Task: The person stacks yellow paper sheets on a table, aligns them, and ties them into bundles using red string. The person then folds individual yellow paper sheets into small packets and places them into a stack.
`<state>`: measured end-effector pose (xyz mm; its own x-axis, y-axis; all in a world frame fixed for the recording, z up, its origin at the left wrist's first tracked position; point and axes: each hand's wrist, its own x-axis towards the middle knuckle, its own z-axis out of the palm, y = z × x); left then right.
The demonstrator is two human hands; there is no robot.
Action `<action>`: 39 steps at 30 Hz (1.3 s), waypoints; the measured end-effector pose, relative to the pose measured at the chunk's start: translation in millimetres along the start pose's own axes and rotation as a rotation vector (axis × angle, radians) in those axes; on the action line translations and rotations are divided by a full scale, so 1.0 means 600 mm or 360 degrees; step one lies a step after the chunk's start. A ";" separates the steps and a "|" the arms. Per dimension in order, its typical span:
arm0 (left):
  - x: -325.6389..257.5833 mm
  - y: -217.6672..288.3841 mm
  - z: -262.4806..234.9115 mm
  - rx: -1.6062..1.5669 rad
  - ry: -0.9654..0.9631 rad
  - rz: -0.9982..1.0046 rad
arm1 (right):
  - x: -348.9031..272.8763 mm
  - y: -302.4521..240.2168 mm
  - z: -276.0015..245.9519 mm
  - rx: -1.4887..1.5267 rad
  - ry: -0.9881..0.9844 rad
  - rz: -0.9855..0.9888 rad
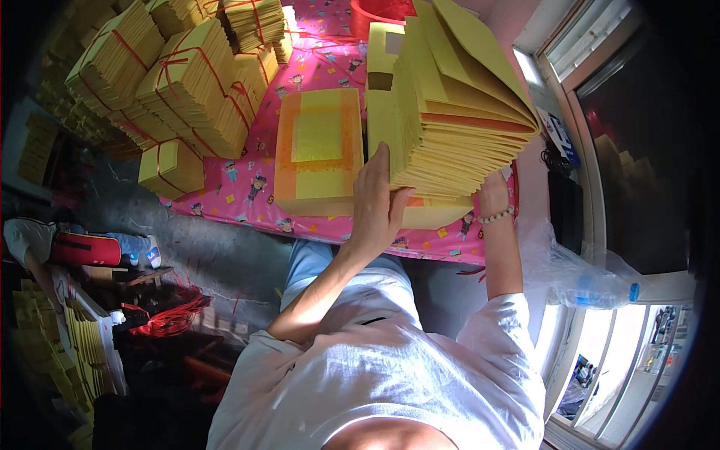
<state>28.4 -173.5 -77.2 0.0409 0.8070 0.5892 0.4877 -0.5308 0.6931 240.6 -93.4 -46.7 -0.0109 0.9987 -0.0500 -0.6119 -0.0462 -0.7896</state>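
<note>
My left hand (377,201) grips the near left edge of a thick stack of yellow paper sheets (450,112), fingers spread along its side. On the stack's right near corner sits my right hand (491,193), with a bead bracelet at the wrist, mostly hidden behind the sheets. The stack fans open at the top and rests over a lower pile of yellow sheets (431,214). To its left lies a flat stack with an orange border and a pale yellow centre (319,150). All of this rests on a table with a pink patterned cloth (240,187).
Several bundles of yellow paper tied with red string (187,82) pile up at the far left of the table. A red basin (379,13) stands at the back. A plastic bag (577,277) hangs at the right by a window. More yellow sheets (82,345) lie on the floor at the left.
</note>
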 end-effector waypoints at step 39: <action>0.300 0.120 -0.112 -0.0701 0.0106 0.0279 | 0.042 -0.069 0.061 -0.0200 -0.0381 -0.0320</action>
<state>12.0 -83.9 106.5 0.0265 0.6847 0.7283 0.0621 -0.7283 0.6824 236.9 -65.6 7.1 -0.0943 0.9642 0.2477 -0.5183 0.1649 -0.8391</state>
